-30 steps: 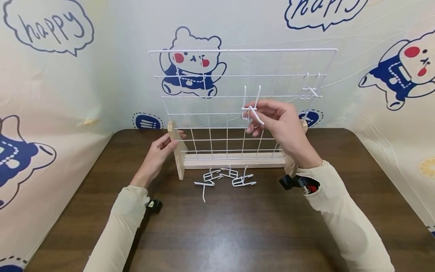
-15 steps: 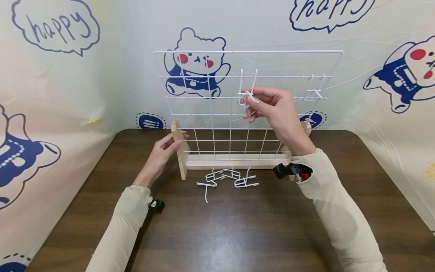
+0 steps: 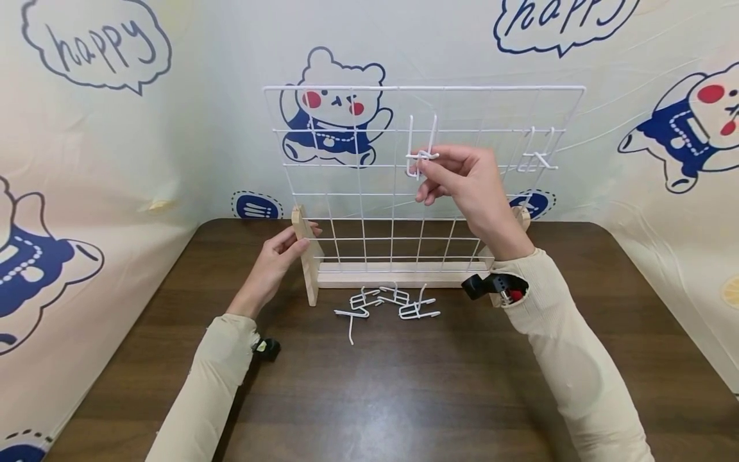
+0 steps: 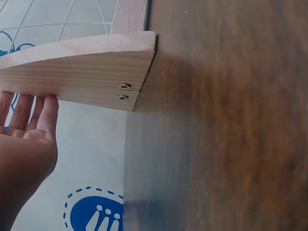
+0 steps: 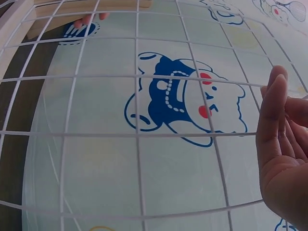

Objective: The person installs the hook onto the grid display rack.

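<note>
A white hook [image 3: 420, 156] stands upright, pinched by the right hand [image 3: 470, 186], before the wire grid [image 3: 424, 88]; whether they touch, I can't tell. The left hand [image 3: 276, 256] grips the wooden side [image 3: 312, 276], presumably steadying it. Loose hooks [image 3: 411, 311] lie between, below both hands.

The broadest free room is the near part of the table [image 3: 381, 398], between the left sleeve [image 3: 202, 385] and the right sleeve [image 3: 568, 359]. Beyond it, the loose hooks [image 3: 419, 315] lie close together with prongs sticking up, obstructing a low path to the wooden crossbar [image 3: 401, 278]. Above that, the wire grid [image 3: 392, 194] bars the way through, though there is open room over its top. The right hand [image 3: 476, 192] and its pinched hook [image 3: 426, 155] block the upper middle; the grid's face stands open to their left (and rightward, as far as the hung hook [image 3: 539, 158]). The left hand [image 3: 274, 260] obstructs the left side panel [image 3: 306, 256].
</note>
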A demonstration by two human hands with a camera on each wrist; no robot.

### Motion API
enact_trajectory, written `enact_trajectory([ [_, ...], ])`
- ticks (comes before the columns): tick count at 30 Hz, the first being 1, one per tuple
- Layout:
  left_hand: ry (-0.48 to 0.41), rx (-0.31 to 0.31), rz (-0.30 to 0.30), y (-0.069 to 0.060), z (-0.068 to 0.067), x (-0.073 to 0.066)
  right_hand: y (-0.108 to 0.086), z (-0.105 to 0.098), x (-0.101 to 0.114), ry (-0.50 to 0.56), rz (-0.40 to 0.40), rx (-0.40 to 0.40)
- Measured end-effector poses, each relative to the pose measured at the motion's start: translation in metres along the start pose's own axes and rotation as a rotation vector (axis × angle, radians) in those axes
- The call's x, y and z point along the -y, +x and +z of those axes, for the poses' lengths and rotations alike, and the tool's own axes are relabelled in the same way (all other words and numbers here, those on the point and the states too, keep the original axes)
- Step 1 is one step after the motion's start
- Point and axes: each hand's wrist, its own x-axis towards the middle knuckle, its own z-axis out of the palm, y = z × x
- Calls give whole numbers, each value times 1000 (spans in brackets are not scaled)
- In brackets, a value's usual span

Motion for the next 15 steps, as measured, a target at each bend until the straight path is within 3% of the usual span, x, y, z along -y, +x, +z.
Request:
enact_trajectory([
  [15, 14, 0, 6, 0, 0, 0, -10, -2, -11, -3, 46, -12],
])
